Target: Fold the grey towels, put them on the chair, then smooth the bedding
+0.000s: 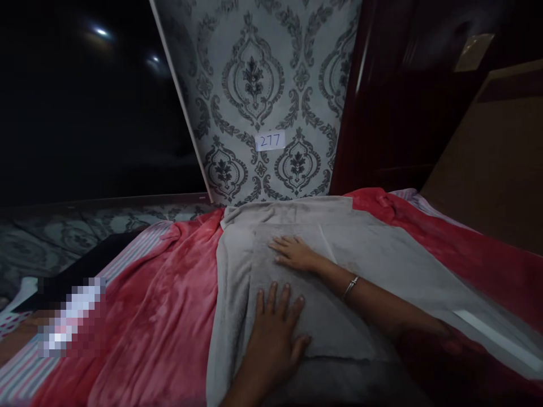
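A grey plush cloth is spread over a red blanket. On top of it lies a darker grey layer of the same kind of fabric, its near edge showing as a dark line. My left hand rests palm down on this layer, fingers spread. Farther away, my right hand is also laid flat on the grey fabric, fingers stretched to the left, with a bracelet on the wrist. Neither hand holds anything. Small wrinkles run along the cloth's left side.
A large dark screen stands at the left. Behind the cloth is patterned wallpaper with a paper label reading 277. Dark red glossy furniture and a brown board are at the right. Striped fabric shows beneath the red blanket.
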The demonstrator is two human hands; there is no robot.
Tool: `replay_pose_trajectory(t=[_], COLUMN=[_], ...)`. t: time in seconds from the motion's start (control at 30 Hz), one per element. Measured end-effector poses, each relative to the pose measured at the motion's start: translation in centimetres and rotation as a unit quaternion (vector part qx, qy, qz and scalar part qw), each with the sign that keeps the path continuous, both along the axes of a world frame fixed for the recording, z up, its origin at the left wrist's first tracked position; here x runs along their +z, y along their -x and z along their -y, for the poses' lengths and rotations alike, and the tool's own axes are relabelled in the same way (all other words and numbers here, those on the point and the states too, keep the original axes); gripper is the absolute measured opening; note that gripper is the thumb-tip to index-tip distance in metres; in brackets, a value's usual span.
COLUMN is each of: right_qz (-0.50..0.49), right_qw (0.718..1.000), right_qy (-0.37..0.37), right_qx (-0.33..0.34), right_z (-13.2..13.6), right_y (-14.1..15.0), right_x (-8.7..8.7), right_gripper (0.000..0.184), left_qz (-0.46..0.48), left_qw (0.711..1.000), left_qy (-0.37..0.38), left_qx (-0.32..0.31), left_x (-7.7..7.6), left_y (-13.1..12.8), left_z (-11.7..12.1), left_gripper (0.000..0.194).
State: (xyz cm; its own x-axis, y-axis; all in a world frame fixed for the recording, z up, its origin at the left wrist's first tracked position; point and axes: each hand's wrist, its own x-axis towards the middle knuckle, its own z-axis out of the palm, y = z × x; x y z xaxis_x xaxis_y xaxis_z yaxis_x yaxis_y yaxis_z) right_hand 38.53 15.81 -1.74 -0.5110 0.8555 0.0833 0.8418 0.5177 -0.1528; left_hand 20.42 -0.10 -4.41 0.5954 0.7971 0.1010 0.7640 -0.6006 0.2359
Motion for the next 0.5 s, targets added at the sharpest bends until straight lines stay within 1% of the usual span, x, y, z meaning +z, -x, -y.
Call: replay_pose_trajectory(t=[0.07, 0.13, 0.2, 0.3, 0.4, 0.5], right_qz=[-0.013, -0.021, -0.014, -0.004, -0.008, -0.010], right_qw=[1.000, 0.999, 1.000, 1.000, 1.000, 0.999], right_qy=[-0.009, -0.027, -0.023, -0.002, 0.014, 0.032], right_qx=[-0.009, -0.010, -0.001, 0.007, 0.005, 0.001], right_z=[-1.3, -2.6, -3.6, -4.3, -4.4, -4.5], right_y=[0.6, 1.8, 3.0, 4.2, 4.3, 4.1], right_x=[0.8, 1.1, 0.5, -0.9, -1.6, -1.5], right_gripper=[0.058, 0.060, 0.060, 0.059, 0.060, 0.061], left_qz=[0.013, 0.020, 0.019, 0.016, 0.015, 0.016], left_qw=[1.000, 1.000, 1.000, 1.000, 0.999, 0.994], left_qy=[-0.003, -0.002, 0.004, 0.003, -0.040, -0.106], left_qx=[-0.005, -0.010, -0.013, -0.016, -0.012, -0.012], left_x=[-0.3, -0.5, -0.7, -1.1, -1.9, -2.9], left_y=[0.2, 0.3, 0.3, 0.2, 0.1, 0.1], left_z=[-0.1, -0.1, -0.2, -0.1, 0.4, 1.7], left_gripper=[0.070, 0.070, 0.071, 0.073, 0.074, 0.076])
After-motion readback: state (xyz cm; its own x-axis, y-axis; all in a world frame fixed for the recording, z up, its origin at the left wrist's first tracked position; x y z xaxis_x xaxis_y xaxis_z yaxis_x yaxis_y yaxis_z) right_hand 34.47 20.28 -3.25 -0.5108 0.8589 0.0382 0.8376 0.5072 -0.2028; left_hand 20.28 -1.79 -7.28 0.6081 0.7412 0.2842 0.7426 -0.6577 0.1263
